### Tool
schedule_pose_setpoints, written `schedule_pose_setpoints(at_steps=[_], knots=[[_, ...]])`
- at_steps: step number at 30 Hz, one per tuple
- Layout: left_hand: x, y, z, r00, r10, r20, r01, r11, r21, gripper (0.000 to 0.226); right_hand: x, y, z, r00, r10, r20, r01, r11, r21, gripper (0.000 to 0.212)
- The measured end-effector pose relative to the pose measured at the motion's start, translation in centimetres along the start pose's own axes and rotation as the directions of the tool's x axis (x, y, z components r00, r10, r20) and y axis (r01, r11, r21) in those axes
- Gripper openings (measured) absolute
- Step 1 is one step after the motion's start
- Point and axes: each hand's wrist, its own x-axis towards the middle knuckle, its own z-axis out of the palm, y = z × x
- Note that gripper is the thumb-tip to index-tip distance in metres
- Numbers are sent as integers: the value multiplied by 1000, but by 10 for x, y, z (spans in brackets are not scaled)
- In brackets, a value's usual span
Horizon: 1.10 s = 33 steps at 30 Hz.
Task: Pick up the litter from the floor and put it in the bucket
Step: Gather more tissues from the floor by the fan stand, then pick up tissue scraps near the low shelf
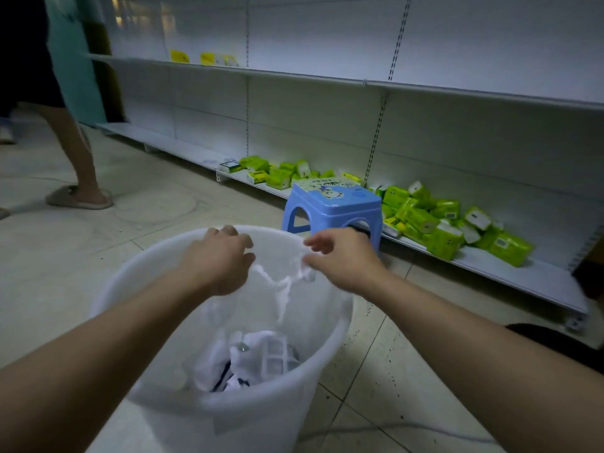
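A white translucent bucket (137, 289) stands on the tiled floor right below me, with white wrappers and paper (258, 361) lying at its bottom. Both my hands hover over its mouth. My left hand (222, 259) is curled near the far rim. My right hand (340, 256) pinches a thin, stringy white scrap (284, 289) that stretches between the two hands and dangles into the bucket. Whether the left fingers still grip the scrap is unclear because of blur.
A blue plastic stool (333, 207) stands just beyond the bucket. Green tissue packs (441, 220) are heaped on the lowest white shelf (490, 266) along the right. Another person's legs in a sandal (78, 197) are at the left. A cable (392, 429) runs across the floor.
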Motion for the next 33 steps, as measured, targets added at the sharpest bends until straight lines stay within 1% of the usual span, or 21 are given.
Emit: schedule_pose_setpoints(at_steps=[1,2,3,5,6,9,11,13,15,17,19,22,24,26,28,29,33], knots=[[-2,6,1,999,29,-14,-30,999,-12,42,-2,5,3,997,-17,74,28,988,-152,44],[-4,15,2,997,63,-35,-65,997,-41,44,-4,10,4,993,-33,112,63,961,-270,55],[-6,27,3,993,103,-55,-107,992,-74,46,-6,15,2,991,-59,121,99,930,-354,61],[-8,55,6,983,172,-61,-179,975,-131,47,-8,31,-10,989,-108,103,143,879,-454,67],[-9,72,9,978,204,-47,-209,965,-157,47,-11,42,-20,990,-118,79,141,863,-486,70],[-12,131,27,941,338,1,-330,919,-217,46,-28,87,-63,996,-93,9,82,829,-553,76],[-14,172,43,903,430,-4,-417,872,-255,48,-50,126,-91,1000,-6,-26,-10,830,-558,78],[-21,214,63,861,508,10,-481,822,-305,51,-84,170,-111,990,132,-54,-141,838,-527,82],[-36,263,89,797,600,71,-542,762,-354,54,-130,214,-124,952,296,-83,-299,832,-467,84],[-60,314,117,700,694,169,-590,695,-411,56,-183,252,-130,894,441,-83,-430,789,-439,85],[-86,360,144,588,774,238,-631,622,-463,54,-240,283,-135,820,564,-99,-549,725,-417,82],[-127,410,182,421,840,341,-669,542,-509,57,-337,314,-147,666,734,-131,-718,583,-380,74],[-156,430,201,287,859,423,-686,493,-535,61,-403,320,-148,540,829,-145,-822,482,-304,68],[-186,446,216,166,864,476,-695,445,-565,61,-463,317,-143,381,913,-148,-917,353,-184,65],[-216,460,230,64,858,509,-700,403,-590,62,-515,311,-134,248,963,-109,-965,236,-110,65],[-231,468,237,19,854,521,-709,379,-595,63,-537,308,-128,193,978,-84,-978,186,-91,64],[-285,494,260,-109,845,523,-717,298,-630,60,-608,299,-100,-8,1000,-12,-999,-9,-50,60]])
